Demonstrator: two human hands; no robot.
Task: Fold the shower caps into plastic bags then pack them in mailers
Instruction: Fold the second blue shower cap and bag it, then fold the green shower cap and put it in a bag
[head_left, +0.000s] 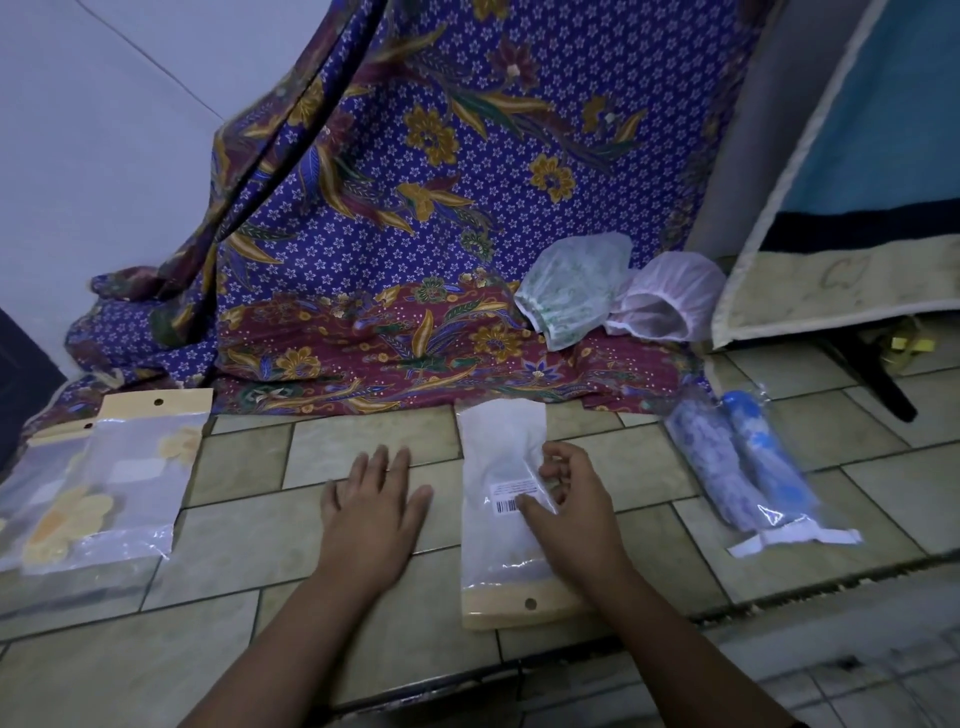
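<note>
A clear plastic bag with a tan header strip and a barcode label (501, 467) lies on the tiled floor in front of me, with something pale inside it. My right hand (571, 499) rests on its right side, fingers curled at the bag's edge by the label. My left hand (371, 499) lies flat on the tiles just left of the bag, fingers spread, holding nothing. Two loose shower caps sit at the back right on the cloth: a green-patterned one (571, 288) and a pale pink one (670, 296). Two rolled blue caps in clear bags (748, 467) lie to the right.
Empty clear bags with tan headers and yellow flower prints (119, 478) lie at the left. A purple and maroon batik cloth (415, 208) hangs and spreads behind. A framed blue panel (857, 208) leans at the right. The tiled step's edge (727, 618) drops in front.
</note>
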